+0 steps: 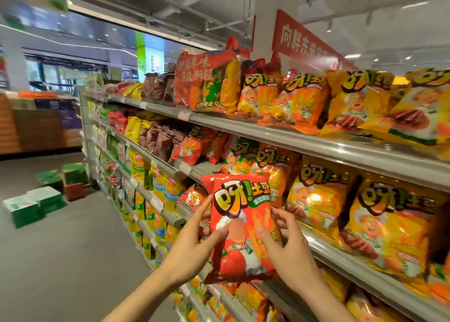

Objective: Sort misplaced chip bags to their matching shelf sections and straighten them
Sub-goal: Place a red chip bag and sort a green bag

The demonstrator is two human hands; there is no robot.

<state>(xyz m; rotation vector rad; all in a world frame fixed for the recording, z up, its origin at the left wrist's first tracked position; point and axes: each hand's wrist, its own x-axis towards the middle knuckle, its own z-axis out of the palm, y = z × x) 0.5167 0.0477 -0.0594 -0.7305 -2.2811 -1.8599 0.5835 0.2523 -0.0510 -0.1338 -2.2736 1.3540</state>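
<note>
Long shelving unit (304,141) runs down the right side of a store aisle, several tiers packed with chip bags, green cartons (36,204) on the floor far left. Middle tier near the hands holds mostly yellow-orange bags (394,226); a cluster of red-orange bags (188,148) of the same brand sits further left on that tier, with a bare patch of shelf beside them. Red tomato bag (241,226) is held upright in the air in front of the middle tier, face to camera, clear of the shelf. Left hand (194,243) grips its left edge, thumb on the front; right hand (287,243) grips the right edge, fingers curled behind. Step in hand looks like carrying a misplaced bag, since it's red against yellow stock. Next move likely calls for shifting left to the matching red section, sliding it into the gap upright, label outward, then squaring it with its neighbours.
</note>
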